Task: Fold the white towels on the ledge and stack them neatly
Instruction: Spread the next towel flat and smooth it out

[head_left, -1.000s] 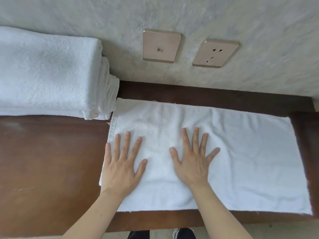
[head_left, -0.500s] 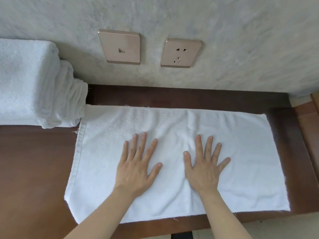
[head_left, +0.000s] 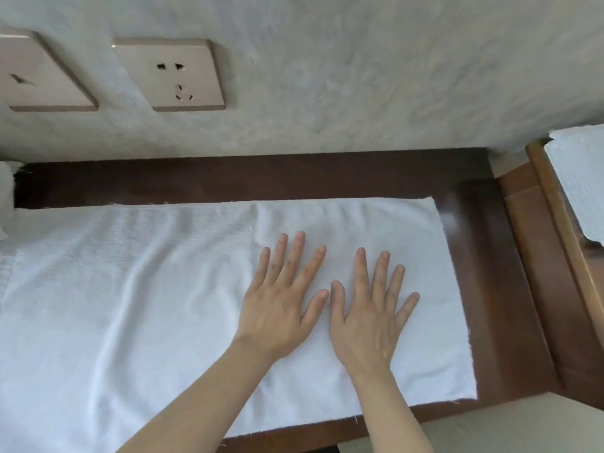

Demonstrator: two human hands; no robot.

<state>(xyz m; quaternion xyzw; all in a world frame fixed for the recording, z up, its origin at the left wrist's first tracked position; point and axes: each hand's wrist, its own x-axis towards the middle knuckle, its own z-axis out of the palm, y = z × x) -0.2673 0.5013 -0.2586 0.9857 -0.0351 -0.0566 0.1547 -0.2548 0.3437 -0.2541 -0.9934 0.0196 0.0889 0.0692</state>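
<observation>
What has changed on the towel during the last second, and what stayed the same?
Both hands slid rightward along the spread towel: the left hand and right hand now press near its right end, closer together, thumbs almost touching. Nothing was gripped or released. The towel stays flat and unfolded on the ledge, palms flat, fingers spread.

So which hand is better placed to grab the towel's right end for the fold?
Right. The right hand lies flat nearest the towel's right edge; the left hand sits farther in.

A bedroom or hotel room: dark wooden ledge (head_left: 474,256) under the hands, wall socket (head_left: 173,75) above them.
</observation>
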